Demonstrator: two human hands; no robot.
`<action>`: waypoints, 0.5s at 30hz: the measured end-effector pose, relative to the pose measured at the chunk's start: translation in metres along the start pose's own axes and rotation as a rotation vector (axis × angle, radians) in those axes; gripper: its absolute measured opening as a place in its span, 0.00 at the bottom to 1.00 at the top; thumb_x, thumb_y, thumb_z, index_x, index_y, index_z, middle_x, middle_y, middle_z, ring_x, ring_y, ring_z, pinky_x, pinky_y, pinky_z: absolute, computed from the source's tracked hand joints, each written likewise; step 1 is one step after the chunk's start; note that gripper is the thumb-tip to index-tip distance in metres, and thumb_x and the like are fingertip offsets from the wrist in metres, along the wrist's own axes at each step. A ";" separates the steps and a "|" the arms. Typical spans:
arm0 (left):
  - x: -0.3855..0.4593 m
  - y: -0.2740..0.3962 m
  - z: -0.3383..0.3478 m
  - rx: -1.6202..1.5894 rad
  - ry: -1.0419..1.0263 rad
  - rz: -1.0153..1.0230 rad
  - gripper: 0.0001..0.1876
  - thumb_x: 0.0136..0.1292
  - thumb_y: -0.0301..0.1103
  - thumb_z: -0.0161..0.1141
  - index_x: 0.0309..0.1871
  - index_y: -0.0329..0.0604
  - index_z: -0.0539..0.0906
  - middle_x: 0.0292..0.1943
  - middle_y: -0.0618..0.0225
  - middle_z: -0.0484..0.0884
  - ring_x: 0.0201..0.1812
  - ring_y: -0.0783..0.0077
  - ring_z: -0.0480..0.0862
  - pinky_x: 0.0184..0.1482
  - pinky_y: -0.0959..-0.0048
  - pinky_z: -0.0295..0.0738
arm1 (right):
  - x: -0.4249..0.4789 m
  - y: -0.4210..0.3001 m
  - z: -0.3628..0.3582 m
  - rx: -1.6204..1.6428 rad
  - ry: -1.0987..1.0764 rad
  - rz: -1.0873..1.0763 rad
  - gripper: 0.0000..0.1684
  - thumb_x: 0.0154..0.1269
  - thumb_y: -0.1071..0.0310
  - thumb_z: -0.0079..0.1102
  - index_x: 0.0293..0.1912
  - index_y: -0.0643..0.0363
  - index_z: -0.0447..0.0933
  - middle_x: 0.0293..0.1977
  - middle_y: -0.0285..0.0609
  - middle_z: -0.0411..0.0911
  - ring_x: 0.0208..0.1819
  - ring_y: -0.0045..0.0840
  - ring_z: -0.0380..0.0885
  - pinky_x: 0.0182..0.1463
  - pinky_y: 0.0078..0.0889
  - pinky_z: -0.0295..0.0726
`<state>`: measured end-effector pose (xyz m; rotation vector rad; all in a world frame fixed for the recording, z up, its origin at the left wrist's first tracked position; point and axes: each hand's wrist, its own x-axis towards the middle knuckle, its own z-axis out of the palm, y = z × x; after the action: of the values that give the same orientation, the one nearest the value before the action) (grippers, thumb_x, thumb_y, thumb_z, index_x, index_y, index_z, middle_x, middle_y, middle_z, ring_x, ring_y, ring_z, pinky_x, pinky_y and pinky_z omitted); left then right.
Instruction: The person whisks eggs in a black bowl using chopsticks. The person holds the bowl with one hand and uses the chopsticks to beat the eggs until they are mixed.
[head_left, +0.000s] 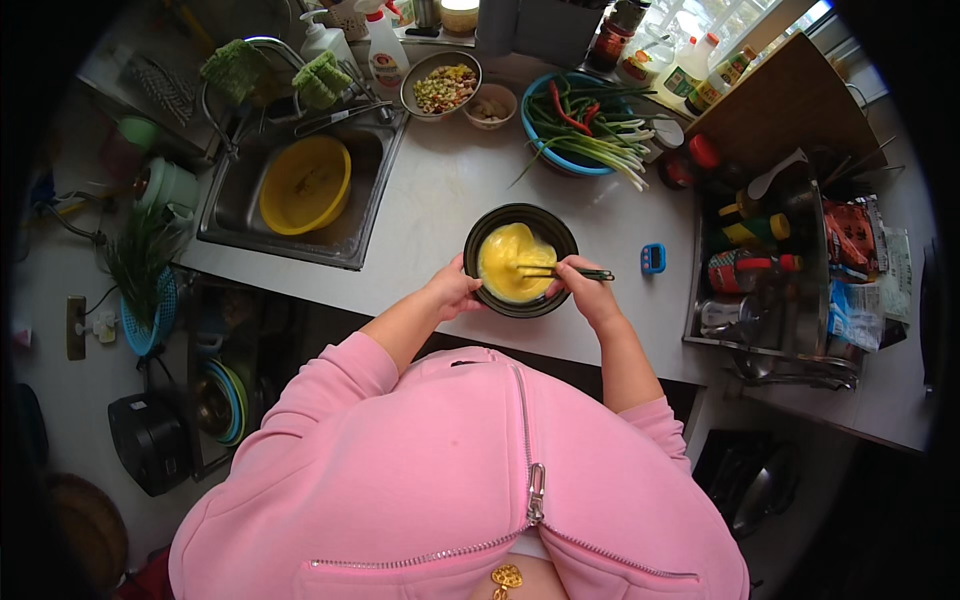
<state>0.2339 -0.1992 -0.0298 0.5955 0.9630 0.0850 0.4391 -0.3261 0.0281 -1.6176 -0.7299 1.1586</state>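
On the white countertop before me stands a black bowl (568, 234) of yellow beaten egg (504, 264). My left hand (454, 289) grips the bowl's left rim, fingers against its outer side. Dark chopsticks (596, 274) are held in my right hand (583, 286), their tips in the egg, which looks swirled. The lower right of the bowl is partly hidden by that hand. To the right lies a small blue digital timer (653, 259).
At the left is a steel sink (367, 217) holding a yellow basin (341, 202). Behind stand a bowl of chopped food (445, 88), a small pink bowl (490, 106) and a blue basin of scallions and red chilies (530, 135). A metal rack (765, 346) with bottles is at the right.
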 end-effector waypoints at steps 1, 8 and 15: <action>0.002 -0.001 -0.002 0.004 0.003 0.000 0.30 0.66 0.18 0.40 0.67 0.64 0.55 0.58 0.61 0.67 0.53 0.60 0.77 0.50 0.55 0.78 | -0.001 -0.003 0.000 -0.001 -0.070 0.033 0.11 0.66 0.64 0.48 0.33 0.61 0.74 0.23 0.40 0.80 0.27 0.16 0.71 0.35 0.18 0.66; 0.002 0.000 0.000 0.010 0.014 -0.003 0.30 0.66 0.17 0.39 0.67 0.64 0.55 0.59 0.61 0.67 0.53 0.59 0.77 0.50 0.56 0.79 | 0.001 0.001 -0.007 -0.028 -0.101 0.032 0.12 0.67 0.64 0.47 0.33 0.63 0.73 0.25 0.41 0.80 0.30 0.18 0.74 0.35 0.20 0.66; 0.004 -0.002 -0.002 0.016 -0.004 0.009 0.29 0.66 0.17 0.39 0.66 0.62 0.56 0.58 0.60 0.67 0.54 0.59 0.76 0.50 0.54 0.78 | -0.001 0.005 -0.004 0.009 -0.059 0.017 0.13 0.66 0.65 0.49 0.32 0.66 0.74 0.24 0.41 0.79 0.28 0.19 0.78 0.33 0.20 0.72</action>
<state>0.2342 -0.1981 -0.0350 0.6143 0.9580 0.0837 0.4419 -0.3297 0.0237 -1.5904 -0.7484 1.2247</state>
